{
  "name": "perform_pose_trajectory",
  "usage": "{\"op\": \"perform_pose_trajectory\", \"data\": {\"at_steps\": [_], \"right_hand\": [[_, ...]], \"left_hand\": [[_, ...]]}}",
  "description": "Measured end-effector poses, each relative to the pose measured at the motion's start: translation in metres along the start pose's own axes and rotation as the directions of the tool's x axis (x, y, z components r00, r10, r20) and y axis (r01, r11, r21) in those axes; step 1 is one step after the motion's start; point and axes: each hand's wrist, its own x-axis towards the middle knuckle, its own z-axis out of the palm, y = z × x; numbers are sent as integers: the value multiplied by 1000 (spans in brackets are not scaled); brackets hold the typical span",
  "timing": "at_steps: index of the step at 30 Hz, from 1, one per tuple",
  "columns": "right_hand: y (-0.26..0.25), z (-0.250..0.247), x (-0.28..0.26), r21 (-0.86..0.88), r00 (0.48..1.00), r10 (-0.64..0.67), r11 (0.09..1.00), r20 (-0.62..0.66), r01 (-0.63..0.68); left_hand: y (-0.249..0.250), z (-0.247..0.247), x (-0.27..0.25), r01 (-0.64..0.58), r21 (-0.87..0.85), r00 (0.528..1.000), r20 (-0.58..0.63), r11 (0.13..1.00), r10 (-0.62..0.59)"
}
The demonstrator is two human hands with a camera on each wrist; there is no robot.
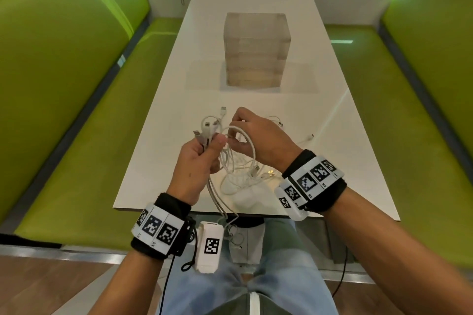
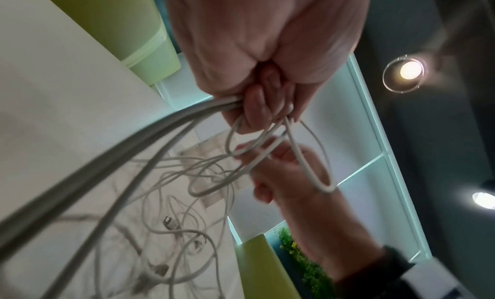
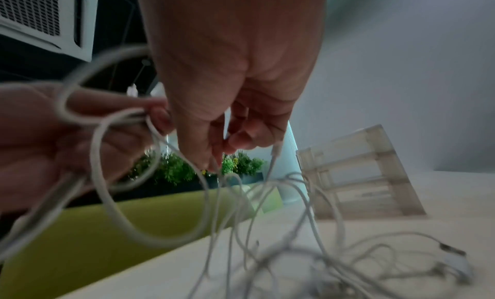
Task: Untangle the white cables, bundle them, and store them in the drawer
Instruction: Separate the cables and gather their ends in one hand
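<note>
Above the near end of the white table (image 1: 332,135), my left hand (image 1: 211,144) grips a bunch of white cables (image 1: 238,176) just below their plugs (image 1: 207,128), which stick up out of the fist. My right hand (image 1: 234,135) is close beside it and pinches a loop of one cable. In the left wrist view the left hand (image 2: 257,106) clamps several strands, and loops run round the right hand's fingers (image 2: 267,155). The rest of the tangle (image 3: 321,257) lies loose on the table, with some strands hanging over the near edge. The translucent drawer unit (image 1: 257,48) stands farther back, all its drawers closed.
Green benches (image 1: 76,110) run along both sides of the table. More cable ends (image 1: 309,137) lie to the right of my hands. My lap is right below the table's near edge (image 1: 179,208).
</note>
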Motion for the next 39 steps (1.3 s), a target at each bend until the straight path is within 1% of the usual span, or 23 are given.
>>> {"op": "perform_pose_trajectory", "data": {"at_steps": [2, 4, 6, 8, 11, 12, 13, 15, 17, 20, 23, 24, 28, 29, 31, 33, 34, 37, 39], "right_hand": [[12, 11, -1, -36, 996, 49, 998, 77, -46], [25, 17, -5, 3, 987, 116, 993, 109, -117], [35, 18, -6, 81, 983, 173, 981, 63, -178], [45, 15, -3, 112, 972, 235, 966, 6, -234], [64, 9, 3, 76, 925, 380, 923, -8, -378], [70, 6, 2, 89, 912, 410, 909, -10, -408], [73, 3, 1, 118, 910, 415, 904, -12, -411], [67, -5, -3, 220, 936, 352, 914, -6, -342], [48, -15, -9, 367, 968, 253, 899, 7, -237], [10, -31, -19, 576, 988, 126, 803, 89, -155], [-17, -44, -26, 651, 987, 38, 747, 158, -133], [-21, -47, -28, 665, 983, 34, 732, 182, -148], [-29, -51, -37, 694, 940, 82, 654, 331, -301], [-31, -50, -39, 691, 938, 95, 652, 333, -311], [-35, -45, -41, 704, 946, 127, 641, 297, -307], [-39, -41, -43, 765, 949, 162, 563, 270, -314], [-40, -39, -44, 791, 948, 158, 523, 277, -318], [-44, -36, -47, 834, 950, 96, 459, 297, -307], [-45, -35, -48, 861, 954, 120, 411, 275, -300]], "left_hand": [[8, -4, -4, -36, -68, 999, -28, 997, 34], [16, -10, -9, -67, -114, 996, -63, 991, 60], [21, -17, -13, -78, -152, 993, -98, 985, 63], [25, -22, -18, -86, -167, 993, -96, 982, 71], [32, -29, -26, -139, -216, 990, -65, 966, 128], [35, -31, -28, -149, -222, 988, -65, 964, 137], [37, -33, -29, -150, -214, 988, -72, 965, 137], [39, -34, -27, -130, -160, 990, -84, 979, 117], [35, -31, -25, -96, -72, 994, -50, 993, 93], [26, -26, -24, -59, 7, 997, 42, 998, 58], [20, -24, -25, -31, 40, 992, 126, 999, 26], [20, -24, -26, -23, 61, 990, 138, 998, 15], [21, -22, -29, -28, 155, 991, 131, 987, 7], [21, -21, -29, -36, 171, 990, 140, 985, 12], [23, -20, -30, -47, 181, 986, 167, 982, 17], [23, -22, -30, -27, 175, 980, 199, 984, -8], [23, -24, -30, -16, 165, 971, 237, 986, -24], [24, -26, -31, 31, 157, 934, 346, 987, -84], [25, -27, -32, 71, 165, 921, 368, 984, -128]]}}
